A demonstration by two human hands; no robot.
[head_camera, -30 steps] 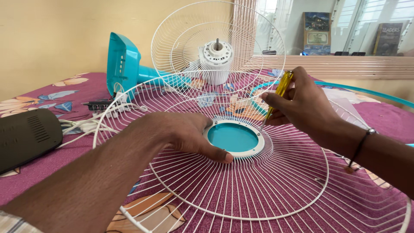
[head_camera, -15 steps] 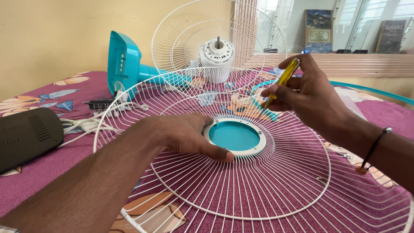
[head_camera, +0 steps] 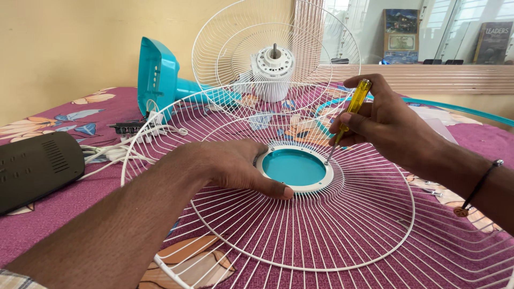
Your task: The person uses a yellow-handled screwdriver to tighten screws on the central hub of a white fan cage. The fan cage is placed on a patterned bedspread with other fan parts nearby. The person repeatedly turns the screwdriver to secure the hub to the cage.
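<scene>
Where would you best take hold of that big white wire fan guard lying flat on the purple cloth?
Probably at the white plastic centre ring of the white wire fan guard, pressing from above on its left edge, as the left hand does. The guard lies flat and its wires are thin and springy; the ring looks the stiffest part. The right hand holds the yellow-handled screwdriver at the ring's right.

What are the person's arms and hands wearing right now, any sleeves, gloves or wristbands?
No gloves: the left hand and right hand are bare, forearms uncovered. A thin black cord bracelet with a small round bead circles the right wrist. A pale checked sleeve edge shows on the left arm.
</scene>
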